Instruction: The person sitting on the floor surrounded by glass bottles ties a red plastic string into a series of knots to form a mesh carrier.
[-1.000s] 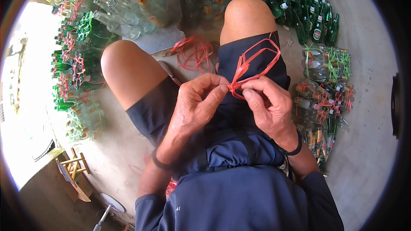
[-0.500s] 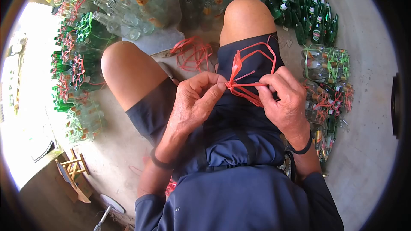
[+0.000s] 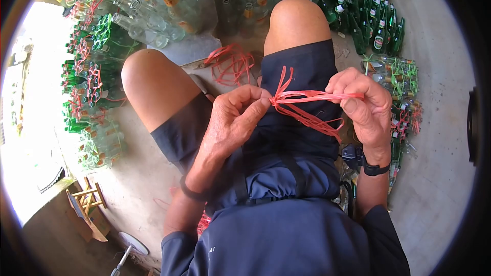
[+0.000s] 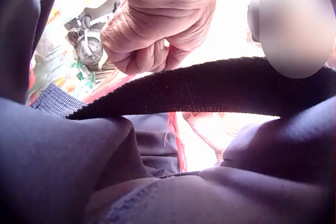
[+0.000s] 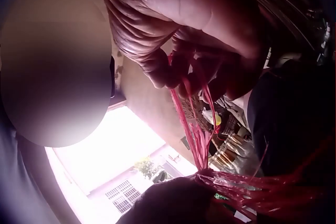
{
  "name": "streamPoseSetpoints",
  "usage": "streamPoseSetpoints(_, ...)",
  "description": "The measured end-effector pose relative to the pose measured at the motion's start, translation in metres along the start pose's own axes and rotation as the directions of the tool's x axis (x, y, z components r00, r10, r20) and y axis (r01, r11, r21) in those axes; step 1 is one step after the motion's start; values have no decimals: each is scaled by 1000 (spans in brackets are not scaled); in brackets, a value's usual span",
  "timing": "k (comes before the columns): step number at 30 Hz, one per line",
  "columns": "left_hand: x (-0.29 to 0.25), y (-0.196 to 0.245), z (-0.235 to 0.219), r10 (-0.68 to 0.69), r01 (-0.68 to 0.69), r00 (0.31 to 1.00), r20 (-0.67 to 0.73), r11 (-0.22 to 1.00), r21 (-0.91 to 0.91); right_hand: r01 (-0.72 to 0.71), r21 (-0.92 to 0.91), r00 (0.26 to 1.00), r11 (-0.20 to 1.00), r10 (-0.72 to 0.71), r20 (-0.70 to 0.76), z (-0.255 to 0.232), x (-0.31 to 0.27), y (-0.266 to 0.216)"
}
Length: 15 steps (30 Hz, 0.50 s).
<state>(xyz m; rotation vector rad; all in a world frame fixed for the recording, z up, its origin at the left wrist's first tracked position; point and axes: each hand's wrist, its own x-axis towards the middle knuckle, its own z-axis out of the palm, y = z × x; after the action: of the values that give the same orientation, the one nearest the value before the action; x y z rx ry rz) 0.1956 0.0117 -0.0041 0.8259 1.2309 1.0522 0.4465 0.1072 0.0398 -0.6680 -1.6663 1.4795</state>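
Above the lap, a knotted bunch of red plastic twine [image 3: 307, 95] stretches between both hands. My left hand [image 3: 230, 122] pinches its knot between thumb and forefinger. To the right, my right hand [image 3: 365, 105] grips the far end of a loop, which runs nearly straight from the knot. Two short tails stick up at the knot, and more loose strands hang below the taut loop. In the right wrist view several strands of twine [image 5: 197, 145] fan from the knot up to the curled fingers. A dark band [image 4: 210, 90] covers part of the left wrist view.
Loose red twine [image 3: 232, 66] lies on the floor between the knees. Clear bottles [image 3: 169, 5] and green bottles [image 3: 376, 25] stand ahead. Tied bottle bundles [image 3: 92, 82] line the left side, with more bundles [image 3: 391, 74] at the right. A wooden stool [image 3: 89, 204] is at lower left.
My right hand has moved away from the knot to the right and slightly up, drawing the loop out straight. The upright loop has come down into that line. My left hand stays at the knot.
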Motion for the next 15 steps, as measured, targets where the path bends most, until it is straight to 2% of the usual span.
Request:
streamPoseSetpoints(2, 0, -2, -1, -11, 11, 1000, -1, 1000, -4, -10, 3, 1000, 1000, 10, 9, -1, 4, 0)
streamPoseSetpoints(4, 0, -3, -1, -25, 24, 1000, -6, 1000, -8, -81, 136, 993, 987, 69, 92, -8, 4, 4)
streamPoseSetpoints(10, 1, -3, -1, -45, 45, 999, -12, 999, 7, -58, 291, 995, 955, 32, 94, -5, 11, 8)
streamPoseSetpoints(15, 2, -3, 0, -47, 47, 999, -13, 999, 6, -143, 142, 990, 979, 141, 22, -2, 18, -10)
